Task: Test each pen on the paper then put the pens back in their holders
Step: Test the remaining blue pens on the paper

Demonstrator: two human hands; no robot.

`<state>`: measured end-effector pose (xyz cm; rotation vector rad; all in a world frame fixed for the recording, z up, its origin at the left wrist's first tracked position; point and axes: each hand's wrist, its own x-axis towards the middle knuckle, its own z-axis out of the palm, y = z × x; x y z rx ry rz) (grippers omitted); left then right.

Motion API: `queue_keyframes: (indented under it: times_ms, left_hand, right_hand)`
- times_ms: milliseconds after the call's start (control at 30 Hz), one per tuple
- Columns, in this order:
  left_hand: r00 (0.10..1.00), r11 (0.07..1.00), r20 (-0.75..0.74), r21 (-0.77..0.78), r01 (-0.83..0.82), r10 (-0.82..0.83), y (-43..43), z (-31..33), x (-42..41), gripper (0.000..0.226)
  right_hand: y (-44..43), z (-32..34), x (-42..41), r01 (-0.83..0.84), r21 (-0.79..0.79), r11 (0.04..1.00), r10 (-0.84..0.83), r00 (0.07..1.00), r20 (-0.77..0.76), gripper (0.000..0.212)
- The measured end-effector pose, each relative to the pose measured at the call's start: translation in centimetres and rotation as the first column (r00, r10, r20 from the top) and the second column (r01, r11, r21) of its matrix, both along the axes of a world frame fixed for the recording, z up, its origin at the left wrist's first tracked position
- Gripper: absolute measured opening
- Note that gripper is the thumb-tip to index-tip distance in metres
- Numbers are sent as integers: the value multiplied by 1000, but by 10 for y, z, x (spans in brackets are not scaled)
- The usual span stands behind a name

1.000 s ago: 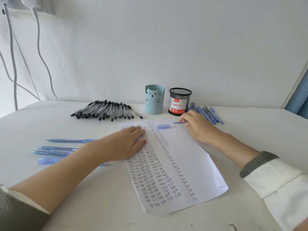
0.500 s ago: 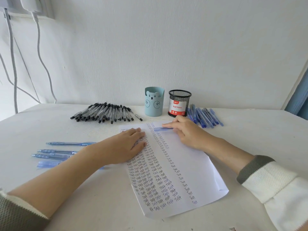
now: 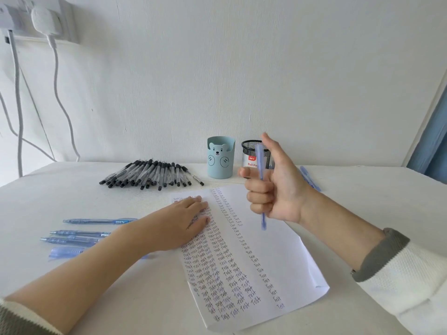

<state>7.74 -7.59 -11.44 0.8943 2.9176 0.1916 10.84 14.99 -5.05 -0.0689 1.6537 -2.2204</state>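
Head view: right hand (image 3: pixel 280 189) fingers grip blue pen (image 3: pixel 259 163), axis near-vertical, tip apparently down. Left hand (image 3: pixel 176 228) lies flat, fingers together, on paper (image 3: pixel 278 257).

left hand (image 3: pixel 180 222): palm down, fingers straight and close together, thumb tucked alongside, lying flat on the upper left part of the paper (image 3: pixel 278 250). left forearm bare, reaching from the lower left corner toward the middle; left sleeve (image 3: pixel 21 317) sits near the elbow.

right hand (image 3: pixel 275 189): lifted clear of the table, four fingers curled into a fist round a blue pen (image 3: pixel 260 160), which stands about upright through the fist. thumb straight, pointing up. right forearm bare, slanting down toward the lower right; right sleeve (image 3: pixel 411 274), white with a grey cuff, sits partway up the forearm.
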Motion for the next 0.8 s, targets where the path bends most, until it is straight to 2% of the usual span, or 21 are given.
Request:
queue_keyframes:
  times_ms: [133, 200, 233, 300, 367, 500, 600, 733, 800]
  left_hand:
    - [1000, 1000, 12, 15, 3, -3, 0, 2, 1, 97]
    - [1000, 1000, 2, 28, 3, -3, 0, 2, 1, 104]
    - [1000, 999, -3, 31, 5, -5, 0, 1, 0, 104]
    - [1000, 1000, -5, 30, 6, -6, 0, 2, 1, 105]
    - [1000, 1000, 1, 27, 5, -5, 1, 2, 1, 105]
    - [1000, 999, 3, 33, 4, -4, 1, 2, 2, 105]
    - [1000, 1000, 14, 30, -3, 2, 1, 2, 1, 104]
    - [1000, 1000, 6, 5, -6, 6, 1, 2, 0, 72]
    - [1000, 1000, 2, -4, -5, 5, 2, 2, 1, 64]
  right_hand:
    - [1, 1, -2, 119, 41, 992, -121, 992, 41, 57]
    - [6, -1, -11, 187, 12, 982, -187, 981, 47, 53]
    - [10, -1, -16, 242, 1, 970, -241, 969, 47, 48]
    - [23, 2, -30, 390, 77, 918, -389, 921, -28, 26]
    - [39, 5, -41, 545, 211, 812, -514, 838, -183, 24]
    - [69, -7, -68, 653, 424, 628, -539, 758, -368, 38]
    - [79, -22, -93, 750, 532, 393, -531, 657, -535, 48]
    - [72, -35, -114, 766, 611, 200, -434, 628, -646, 29]
    - [65, -40, -116, 757, 638, 139, -383, 636, -671, 21]
